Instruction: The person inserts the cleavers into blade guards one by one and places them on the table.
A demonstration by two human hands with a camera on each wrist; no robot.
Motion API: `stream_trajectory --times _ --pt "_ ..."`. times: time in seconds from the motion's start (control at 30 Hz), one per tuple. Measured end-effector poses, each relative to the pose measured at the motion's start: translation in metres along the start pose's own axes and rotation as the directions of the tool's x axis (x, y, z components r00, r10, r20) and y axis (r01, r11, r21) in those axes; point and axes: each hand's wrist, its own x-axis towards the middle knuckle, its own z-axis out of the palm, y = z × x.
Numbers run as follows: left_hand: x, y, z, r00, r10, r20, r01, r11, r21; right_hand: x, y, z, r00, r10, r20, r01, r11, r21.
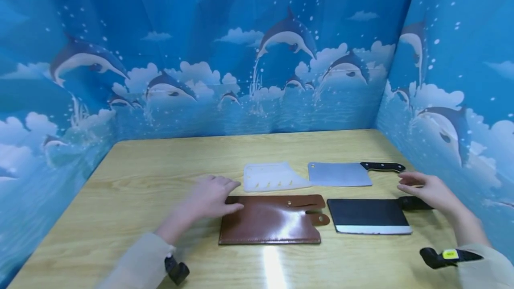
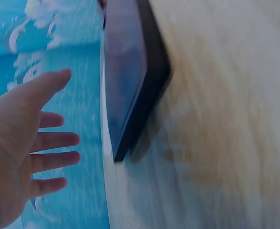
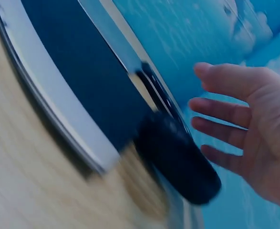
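A brown leather knife sheath (image 1: pixel 269 224) with a snap strap lies at the table's middle. My left hand (image 1: pixel 210 197), blurred, hovers by its upper left corner, fingers extended and thumb apart; in the left wrist view nothing is in that hand (image 2: pixel 15 143). To the sheath's right lies a black cleaver (image 1: pixel 367 213) with a bright edge facing me. Above its black handle (image 3: pixel 178 162) is my right hand (image 1: pixel 433 193), fingers loosely bent. The right wrist view shows a gap between this hand (image 3: pixel 259 124) and the handle.
Behind the black cleaver lies a silver cleaver (image 1: pixel 339 174) with a black riveted handle. A translucent white plastic sheet (image 1: pixel 273 176) with small slots is left of it, behind the sheath. Blue dolphin-print curtains (image 1: pixel 257 79) enclose the wooden table (image 1: pixel 160 164) at the back and sides.
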Motion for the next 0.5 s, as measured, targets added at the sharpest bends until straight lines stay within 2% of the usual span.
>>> stream_trajectory --times 0.1,0.27,0.37,0.5 --pt "0.000 0.010 0.004 0.995 0.040 0.092 -0.037 0.998 -0.043 -0.008 0.009 -0.005 0.998 0.031 0.053 -0.033 0.999 0.029" --pt "-0.003 0.021 0.009 0.972 0.113 0.206 -0.090 0.989 -0.117 -0.016 0.026 -0.006 0.994 0.027 0.105 -0.029 0.999 0.017" --pt "-0.005 0.026 0.013 0.961 0.127 0.246 -0.099 0.987 -0.126 -0.019 0.030 -0.004 0.990 -0.011 0.143 0.008 1.000 0.017" --pt "-0.006 0.031 0.017 0.956 0.126 0.266 -0.098 0.988 -0.116 -0.019 0.030 -0.002 0.986 -0.052 0.161 0.055 0.998 -0.014"
